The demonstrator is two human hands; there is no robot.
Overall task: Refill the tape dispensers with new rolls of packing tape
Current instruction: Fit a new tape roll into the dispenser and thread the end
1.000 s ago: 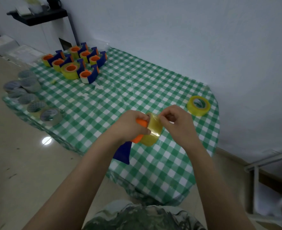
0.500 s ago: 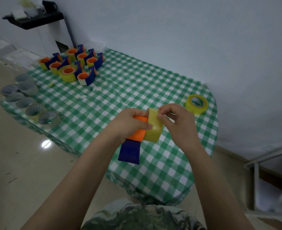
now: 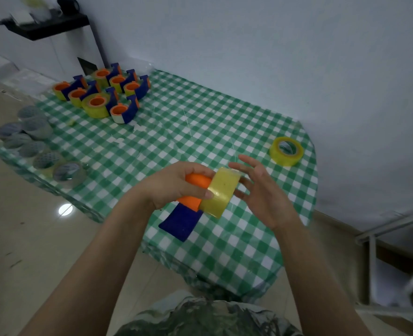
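Note:
My left hand (image 3: 176, 184) grips a tape dispenser by its orange core (image 3: 195, 190), above the near part of the green checked table (image 3: 200, 132). The dispenser's blue body (image 3: 180, 221) hangs below. A yellow tape roll (image 3: 221, 192) sits partway on the orange core. My right hand (image 3: 261, 190) is against the roll's far side with straight, spread fingers. One more yellow roll (image 3: 286, 151) lies flat near the table's right edge.
Several blue and orange dispensers loaded with yellow tape (image 3: 103, 98) stand at the far left of the table. Several grey, used-up rolls (image 3: 35, 144) line the left edge. A white cabinet with a black shelf (image 3: 50, 27) is beyond; a metal frame (image 3: 382, 238) stands at right.
My right hand has let go of its pinch on the roll and opened its fingers against it. The dispenser has tilted, so more of its orange core and blue body shows.

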